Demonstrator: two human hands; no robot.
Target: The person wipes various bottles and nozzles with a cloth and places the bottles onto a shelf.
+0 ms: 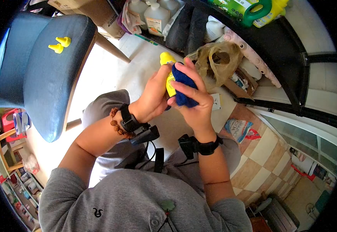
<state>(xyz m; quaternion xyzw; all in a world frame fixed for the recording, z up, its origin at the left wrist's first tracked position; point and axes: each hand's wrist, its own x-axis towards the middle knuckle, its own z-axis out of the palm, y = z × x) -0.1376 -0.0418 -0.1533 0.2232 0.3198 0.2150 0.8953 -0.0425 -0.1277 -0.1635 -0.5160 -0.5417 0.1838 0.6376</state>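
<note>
A yellow bottle (171,82) is held upright between my two hands, its rounded yellow top pointing away from me. My left hand (152,94) is wrapped round its left side, with the thumb along the bottle. A dark blue cloth (184,86) lies against the bottle's right side, pressed there by the fingers of my right hand (198,94). The lower end of the bottle is hidden by the hands and cloth. Two small yellow nozzle-like caps (63,41) rest on the blue chair seat (46,81) at the left.
Beyond my hands are a translucent plastic bag (215,62), a cardboard box (240,87) and white jugs (155,18). A green-handled bottle (253,11) stands on a black rack (294,58) at the upper right. The chair's wooden leg (114,49) extends toward the middle.
</note>
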